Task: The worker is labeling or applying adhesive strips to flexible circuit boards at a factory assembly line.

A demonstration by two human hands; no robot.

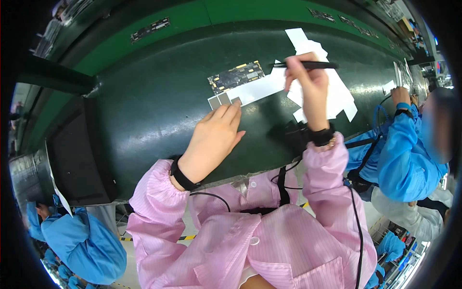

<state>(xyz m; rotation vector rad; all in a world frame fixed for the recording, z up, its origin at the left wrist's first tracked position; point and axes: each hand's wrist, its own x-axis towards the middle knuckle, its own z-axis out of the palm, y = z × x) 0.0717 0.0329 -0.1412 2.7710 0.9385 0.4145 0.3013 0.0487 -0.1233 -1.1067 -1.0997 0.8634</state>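
Observation:
My left hand [211,137] lies with its fingers stretched out, the fingertips pressing on the near left end of a white strip [262,89]. Grey square pads [220,100] sit on that end, partly under the fingers. Just beyond the strip, touching or nearly touching it, is a black circuit board [236,77] with gold and silver parts. Closed around slim black tweezers [317,65], my right hand [308,82] is raised over the strip's right end; the thin tip points left. Under and behind this hand spreads a loose pile of white sheets [332,94].
The dark green bench [149,111] has a raised green ledge behind, bearing circuit boards [150,30] at left and right. A black panel [72,149] stands at the left end. A person in blue [409,154] works close at right; another [86,245] is at lower left. Black cords hang by my arms.

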